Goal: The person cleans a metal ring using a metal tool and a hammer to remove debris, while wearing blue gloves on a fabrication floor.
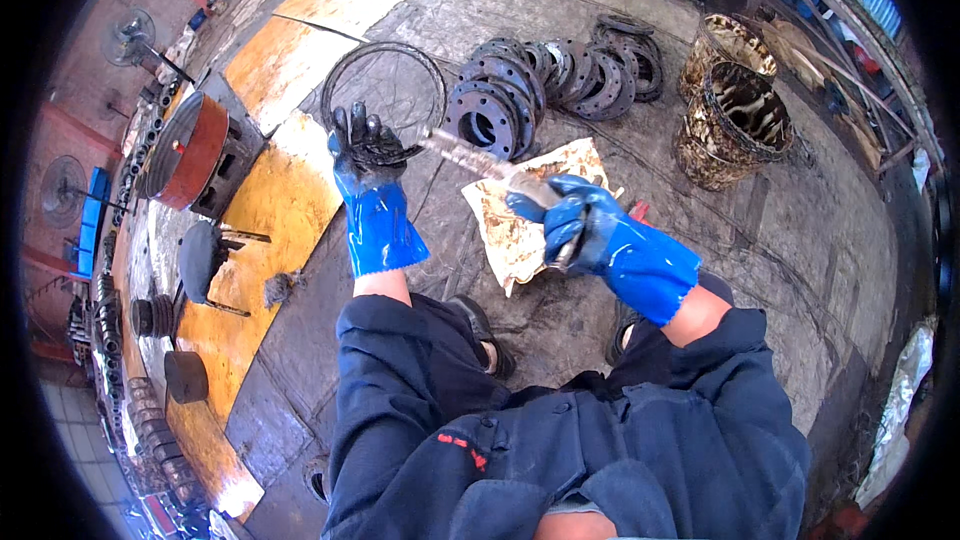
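Rod-like tool [490, 161] sits in our right hand [588, 230], gripped at its near end above the stained sheet [500, 232]; its long axis slants across the sheet's far edge, tip pointing forward-left beside our left hand [370, 162], fingers raised, half-curled; whether that one holds anything, we cannot tell.

Under the grip [578, 225] — a stained grey floor [770, 250]; left of it, glare on yellow sheets [290, 200], a stool [203, 262]; farther left — two fans [128, 37], a reddish wall [90, 90].

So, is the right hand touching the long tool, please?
Touching. The head view shows it: the gloved right hand is closed around the long tool, whose shaft sticks out beyond the fingers.
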`<state>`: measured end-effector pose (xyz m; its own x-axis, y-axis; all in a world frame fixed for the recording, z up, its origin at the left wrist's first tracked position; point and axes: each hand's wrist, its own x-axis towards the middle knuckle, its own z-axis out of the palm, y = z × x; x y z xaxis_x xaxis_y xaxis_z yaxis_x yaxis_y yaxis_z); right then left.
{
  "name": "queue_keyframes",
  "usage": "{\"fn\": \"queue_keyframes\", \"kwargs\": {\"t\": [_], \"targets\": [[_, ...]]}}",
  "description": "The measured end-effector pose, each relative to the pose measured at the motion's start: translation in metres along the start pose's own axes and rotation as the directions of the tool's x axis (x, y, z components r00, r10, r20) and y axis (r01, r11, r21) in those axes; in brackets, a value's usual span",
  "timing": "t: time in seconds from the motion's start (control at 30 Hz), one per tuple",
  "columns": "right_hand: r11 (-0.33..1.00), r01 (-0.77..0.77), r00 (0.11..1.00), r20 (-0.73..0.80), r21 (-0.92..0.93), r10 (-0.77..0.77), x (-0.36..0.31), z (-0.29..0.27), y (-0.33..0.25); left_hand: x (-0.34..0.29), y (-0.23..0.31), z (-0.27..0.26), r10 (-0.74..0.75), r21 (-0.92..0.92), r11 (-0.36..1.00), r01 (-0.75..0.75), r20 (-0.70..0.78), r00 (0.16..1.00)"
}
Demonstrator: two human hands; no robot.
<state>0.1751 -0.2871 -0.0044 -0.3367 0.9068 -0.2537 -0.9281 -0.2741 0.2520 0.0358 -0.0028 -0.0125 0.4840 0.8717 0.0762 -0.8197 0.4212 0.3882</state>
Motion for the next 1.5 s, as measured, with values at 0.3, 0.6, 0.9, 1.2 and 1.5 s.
{"fn": "queue_keyframes", "kwargs": {"t": [0.3,0.6,0.9,1.2,1.5], "targets": [[0.540,0.772,0.499,-0.207,-0.335,-0.842,-0.076,0.028,-0.113,0.013,-0.011,-0.019,-0.169,-0.045,0.984,0.172,0.055,0.984],[-0.063,-0.759,-0.365,0.504,-0.648,-0.783,-0.199,-0.077,-0.238,0.009,-0.009,-0.024,-0.171,0.451,0.876,0.168,-0.034,0.985],[0.004,-0.988,-0.065,0.390,-0.155,-0.918,-0.198,-0.116,-0.231,-0.013,-0.015,0.009,-0.232,0.692,0.705,0.157,0.015,0.973],[0.210,0.168,0.254,-0.164,-0.963,-0.953,-0.145,0.021,-0.116,-0.013,-0.021,-0.006,-0.251,0.629,0.776,0.049,0.237,0.938],[0.794,0.503,0.738,-0.308,-0.341,-0.600,-0.005,0.018,-0.036,-0.027,-0.029,-0.009,-0.332,0.512,0.841,0.175,0.232,0.914]]}}
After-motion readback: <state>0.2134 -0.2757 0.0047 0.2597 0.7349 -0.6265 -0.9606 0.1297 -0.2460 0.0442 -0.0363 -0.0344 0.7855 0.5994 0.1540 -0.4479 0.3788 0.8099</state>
